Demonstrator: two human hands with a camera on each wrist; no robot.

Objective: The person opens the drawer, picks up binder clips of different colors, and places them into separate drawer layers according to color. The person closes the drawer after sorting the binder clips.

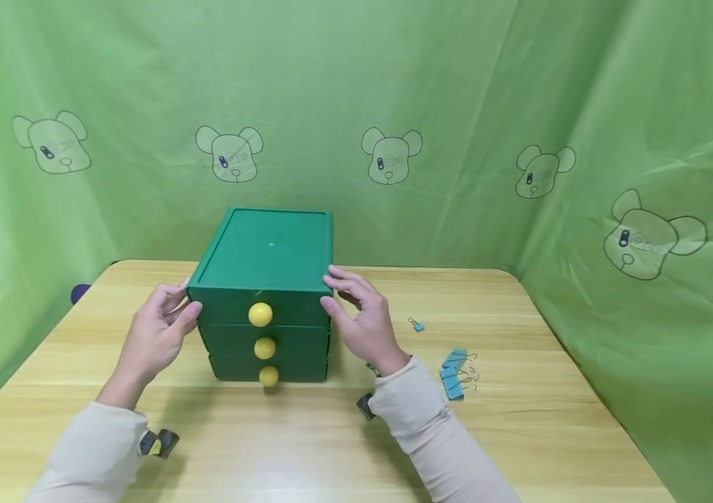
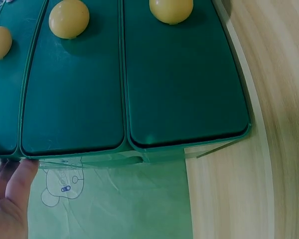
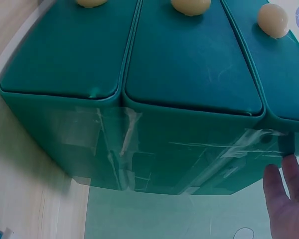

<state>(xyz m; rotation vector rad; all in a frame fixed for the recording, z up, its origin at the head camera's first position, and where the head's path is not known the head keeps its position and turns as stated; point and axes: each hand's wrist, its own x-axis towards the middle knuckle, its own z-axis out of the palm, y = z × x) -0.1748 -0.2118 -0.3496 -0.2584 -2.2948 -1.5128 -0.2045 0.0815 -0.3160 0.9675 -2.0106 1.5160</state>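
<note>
A green three-drawer box [image 1: 262,251] with round yellow knobs stands on the wooden table, its front facing me. My left hand [image 1: 158,328] is at its upper left front corner, thumb by the front edge and fingers along the side. In the left wrist view, that hand's fingertips [image 2: 22,174] touch the side wall near the top drawer. At the opposite upper corner is my right hand [image 1: 363,318], thumb at the front and fingers at the top and side edge. Its fairly straight fingers [image 3: 292,172] meet the taped side wall in the right wrist view. All drawers look closed.
Right of the box, several blue binder clips [image 1: 452,384] lie in a cluster. A smaller blue binder clip [image 1: 418,326] lies farther back. Green cloth [image 1: 444,223] with bear-head drawings hangs behind the table [image 1: 520,447] and along its sides.
</note>
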